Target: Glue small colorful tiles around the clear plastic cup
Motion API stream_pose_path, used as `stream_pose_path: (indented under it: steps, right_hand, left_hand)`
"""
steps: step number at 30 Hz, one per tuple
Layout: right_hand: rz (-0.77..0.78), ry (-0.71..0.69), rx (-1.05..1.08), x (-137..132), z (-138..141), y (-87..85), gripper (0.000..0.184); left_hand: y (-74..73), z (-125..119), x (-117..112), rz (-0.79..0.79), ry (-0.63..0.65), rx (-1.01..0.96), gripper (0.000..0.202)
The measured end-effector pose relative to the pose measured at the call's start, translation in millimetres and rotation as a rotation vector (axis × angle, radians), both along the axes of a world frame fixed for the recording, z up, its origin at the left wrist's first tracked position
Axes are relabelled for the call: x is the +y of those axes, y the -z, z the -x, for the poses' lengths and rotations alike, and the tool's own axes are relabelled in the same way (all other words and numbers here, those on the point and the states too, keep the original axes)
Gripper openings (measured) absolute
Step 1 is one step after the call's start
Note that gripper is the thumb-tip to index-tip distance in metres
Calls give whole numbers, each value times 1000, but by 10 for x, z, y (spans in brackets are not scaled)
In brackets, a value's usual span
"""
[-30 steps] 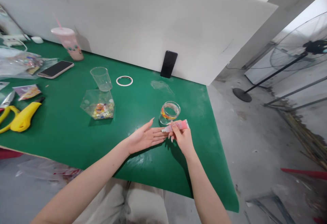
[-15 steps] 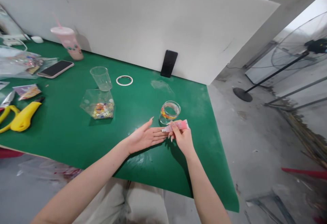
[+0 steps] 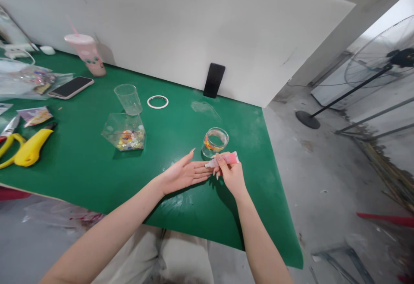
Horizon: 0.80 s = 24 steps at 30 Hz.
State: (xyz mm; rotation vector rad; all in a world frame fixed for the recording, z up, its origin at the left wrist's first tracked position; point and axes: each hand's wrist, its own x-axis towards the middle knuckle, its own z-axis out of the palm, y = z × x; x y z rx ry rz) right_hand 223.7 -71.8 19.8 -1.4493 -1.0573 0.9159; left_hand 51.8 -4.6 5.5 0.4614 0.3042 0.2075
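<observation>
Head view: my right hand (image 3: 231,176) pinches the pink tube (image 3: 224,159) just before the glass jar (image 3: 215,142) (nozzle on my flat, empty left hand (image 3: 183,174)).

Green table (image 3: 80,167): clear cup (image 3: 128,99); white ring (image 3: 157,102) just R of it, bead box (image 3: 124,133) in front, phone (image 3: 71,87) to L, yellow tool (image 3: 27,148) far L, clear jar (image 3: 215,142) front-R.

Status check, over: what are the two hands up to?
Right hand shut on small pink plastic tube, tip at left fingers. Left hand open, palm up. Clear round bangle with coloured bits just behind, untouched.
</observation>
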Motion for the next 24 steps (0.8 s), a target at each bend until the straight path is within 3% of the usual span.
stream_pose_path:
  steps: [24]
  right_hand:
    - [12,13,17,10,18,-5,38]
  left_hand:
    - [-1,-4,-3,-25,7,-10,71]
